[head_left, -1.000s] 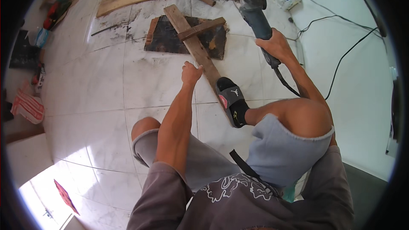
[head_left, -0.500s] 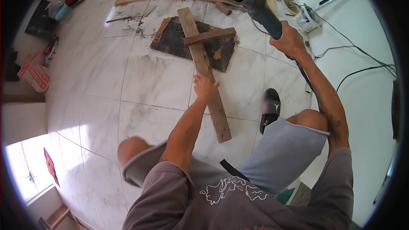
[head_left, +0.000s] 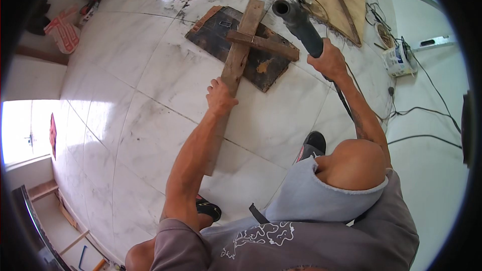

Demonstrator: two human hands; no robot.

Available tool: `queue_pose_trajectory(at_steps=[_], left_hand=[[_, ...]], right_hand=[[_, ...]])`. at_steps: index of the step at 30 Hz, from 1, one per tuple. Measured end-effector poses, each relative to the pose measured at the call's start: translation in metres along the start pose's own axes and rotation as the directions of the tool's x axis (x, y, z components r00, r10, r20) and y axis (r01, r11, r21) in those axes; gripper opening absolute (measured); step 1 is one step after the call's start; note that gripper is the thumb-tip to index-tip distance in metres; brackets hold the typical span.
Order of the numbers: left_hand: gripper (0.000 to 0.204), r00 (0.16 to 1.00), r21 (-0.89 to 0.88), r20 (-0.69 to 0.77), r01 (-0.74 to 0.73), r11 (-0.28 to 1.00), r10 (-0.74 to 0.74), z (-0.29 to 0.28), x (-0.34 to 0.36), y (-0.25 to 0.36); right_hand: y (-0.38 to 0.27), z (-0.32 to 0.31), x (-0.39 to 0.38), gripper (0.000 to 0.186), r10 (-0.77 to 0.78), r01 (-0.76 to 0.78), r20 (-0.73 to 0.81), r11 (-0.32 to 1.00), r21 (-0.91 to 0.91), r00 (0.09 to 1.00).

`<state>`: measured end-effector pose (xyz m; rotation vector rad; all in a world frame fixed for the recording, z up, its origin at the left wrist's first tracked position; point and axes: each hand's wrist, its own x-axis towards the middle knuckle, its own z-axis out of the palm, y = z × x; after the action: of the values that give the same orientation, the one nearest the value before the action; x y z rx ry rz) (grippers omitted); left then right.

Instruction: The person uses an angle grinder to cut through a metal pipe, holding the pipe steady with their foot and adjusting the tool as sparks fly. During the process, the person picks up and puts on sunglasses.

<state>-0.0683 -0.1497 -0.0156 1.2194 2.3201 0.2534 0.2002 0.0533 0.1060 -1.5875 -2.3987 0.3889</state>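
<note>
My right hand (head_left: 330,61) is closed round the body of a dark corded angle grinder (head_left: 306,28), raised at the right of the wooden boards. With my left hand (head_left: 219,98) I grip the edge of a long weathered plank (head_left: 240,60), fingers bent over it. A shorter wooden piece (head_left: 273,46) crosses the plank near its far end. Both rest over a dark, worn board (head_left: 208,32) with ragged edges. A dark cord runs down from the grinder along my right forearm. My slide-clad feet (head_left: 313,143) are on the tiles.
A plywood sheet (head_left: 341,14) with metal lengths lies at the back. A white bucket (head_left: 394,62), a level (head_left: 432,42) and tangled cords are by the right wall. A plastic bag (head_left: 63,32) and dark items sit at the left, near a bright opening.
My foot has come off the plank. My left hand has taken hold of the plank, whose near end has swung leftward. My view has turned, and my legs have shifted.
</note>
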Motion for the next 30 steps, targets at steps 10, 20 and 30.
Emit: queue_pose_trajectory(at_steps=[10, 20, 30], left_hand=[[0.094, 0.985, 0.222, 0.038, -0.170, 0.960, 0.166, -0.037, 0.054, -0.054], [0.055, 0.855, -0.207, -0.461, -0.363, 0.909, 0.237, -0.039, 0.050, 0.087], [0.033, 0.728, -0.233, -0.605, -0.550, 0.802, 0.323, -0.120, 0.094, 0.223]], right_hand=[[0.062, 0.007, 0.014, 0.049, -0.042, 0.043, 0.029, 0.999, -0.010, 0.999], [0.066, -0.014, 0.054, 0.053, -0.117, 0.103, 0.206, 0.992, 0.076, 0.972], [0.034, -0.051, 0.120, 0.057, -0.221, 0.150, 0.294, 0.958, 0.245, 0.930]])
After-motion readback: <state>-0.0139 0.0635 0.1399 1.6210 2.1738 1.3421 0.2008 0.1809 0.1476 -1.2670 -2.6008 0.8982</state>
